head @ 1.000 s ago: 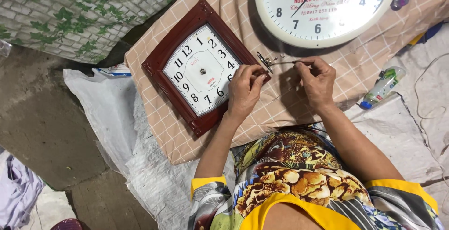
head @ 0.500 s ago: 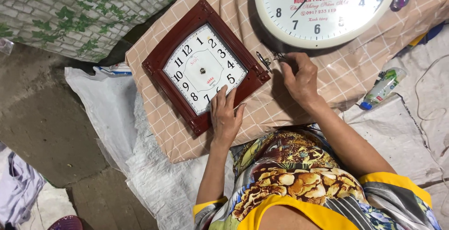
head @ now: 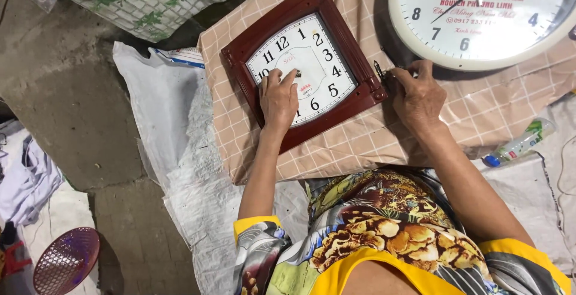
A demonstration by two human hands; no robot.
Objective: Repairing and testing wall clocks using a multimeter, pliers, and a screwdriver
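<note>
The square clock, dark red frame around a white dial, lies face up on the checked beige cloth, turned like a diamond: one corner points up and away from the person, the opposite one back toward them, so its long diagonal runs from upper right to lower left. The twelve sits toward the upper left of the dial. The left hand rests right on the dial, fingers spread flat and apart, fingertips near the centre, gripping nothing. Over at the clock's right-hand corner, the right hand has its fingers pinched together on a small dark metal piece, just beside the frame; what that piece is, I can't tell. Beyond the right hand, a large round white clock lies on the same cloth, cut off by the top edge. Off to the right, a small clear bottle lies on its side on the grey sheet. To the left, a white woven sack spreads over the concrete floor, and a round purple mesh cover sits at the lower left.
</note>
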